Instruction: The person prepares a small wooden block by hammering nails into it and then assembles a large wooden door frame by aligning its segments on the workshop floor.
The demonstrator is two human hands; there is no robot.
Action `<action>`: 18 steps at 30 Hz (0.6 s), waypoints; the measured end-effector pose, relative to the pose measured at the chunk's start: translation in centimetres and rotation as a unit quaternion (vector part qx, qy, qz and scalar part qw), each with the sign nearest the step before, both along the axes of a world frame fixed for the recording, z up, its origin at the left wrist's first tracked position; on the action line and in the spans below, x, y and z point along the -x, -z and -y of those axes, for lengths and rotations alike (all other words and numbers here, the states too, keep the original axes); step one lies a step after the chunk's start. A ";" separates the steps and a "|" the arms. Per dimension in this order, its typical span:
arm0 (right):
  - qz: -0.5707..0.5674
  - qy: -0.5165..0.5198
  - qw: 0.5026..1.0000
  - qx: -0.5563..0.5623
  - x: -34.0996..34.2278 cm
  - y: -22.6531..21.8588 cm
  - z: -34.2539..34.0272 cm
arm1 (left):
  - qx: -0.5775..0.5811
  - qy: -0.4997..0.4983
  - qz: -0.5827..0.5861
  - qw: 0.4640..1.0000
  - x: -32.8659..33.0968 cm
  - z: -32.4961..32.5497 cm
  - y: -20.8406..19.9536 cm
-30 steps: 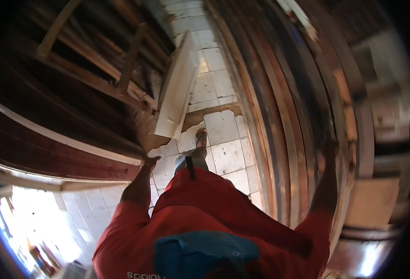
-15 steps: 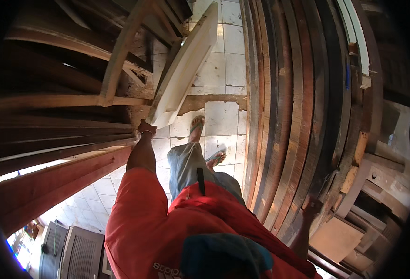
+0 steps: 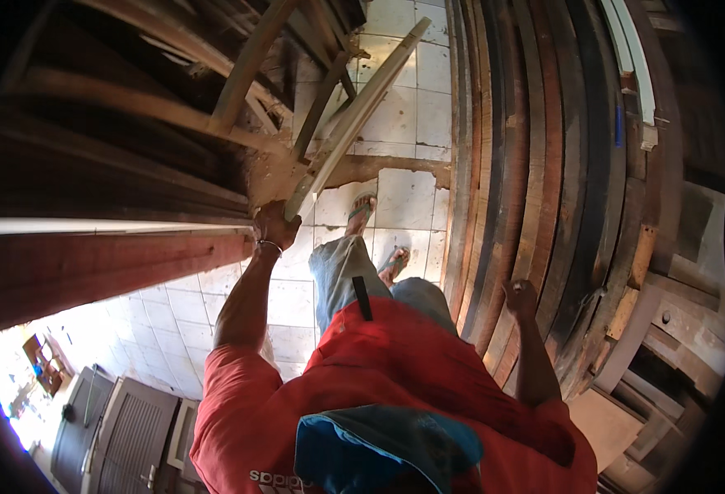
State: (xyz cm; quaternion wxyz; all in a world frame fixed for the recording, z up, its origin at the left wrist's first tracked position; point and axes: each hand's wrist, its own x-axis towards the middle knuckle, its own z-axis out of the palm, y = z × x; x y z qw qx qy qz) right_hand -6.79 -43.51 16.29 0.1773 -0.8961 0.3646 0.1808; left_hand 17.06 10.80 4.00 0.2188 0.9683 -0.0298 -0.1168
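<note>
My left hand (image 3: 274, 224) is closed around the lower end of a long pale wooden plank (image 3: 362, 99). The plank slants up and away over the white tiled floor (image 3: 399, 123), leaning among wooden frames (image 3: 255, 58). My right hand (image 3: 520, 295) hangs at my side with its fingers curled and nothing visible in it, right beside the edges of the stacked dark planks (image 3: 543, 165). My red shirt and grey trousers fill the lower middle. My sandalled feet (image 3: 364, 211) stand on the tiles just past the plank's end.
Long dark planks stand on edge in a thick stack along the right. Timber frames and a broad reddish beam (image 3: 91, 267) crowd the left. A narrow tiled aisle runs between them. Grey panelled doors (image 3: 128, 432) lie at lower left, and boards (image 3: 605, 424) at lower right.
My left hand has risen and closed on the pale plank's end, and the plank now shows more edge-on. My right arm has dropped beside the plank stack. My feet have stepped forward.
</note>
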 end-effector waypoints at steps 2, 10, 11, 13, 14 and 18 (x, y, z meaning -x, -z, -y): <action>-0.003 -0.006 1.000 -0.003 -0.7 0.8 0.0 | -0.007 0.020 0.036 0.999 1.4 0.0 -6.2; 0.133 0.117 0.884 -0.433 -2.7 6.3 -2.9 | 0.008 0.016 0.091 0.996 5.1 1.0 -21.4; 0.133 0.114 0.883 -0.436 -2.4 6.8 -2.9 | 0.016 0.021 0.127 0.992 4.7 1.7 -22.3; 0.153 0.027 0.838 -0.522 -2.1 8.0 -2.8 | 0.025 0.031 0.188 0.981 2.9 3.8 -24.0; 0.155 0.029 0.837 -0.525 -2.0 7.4 -3.1 | 0.025 0.038 0.207 0.977 1.9 4.6 -24.3; 0.380 0.110 0.820 -0.413 -3.7 1.1 -2.8 | 0.049 -0.022 0.179 0.982 -1.7 8.9 -23.8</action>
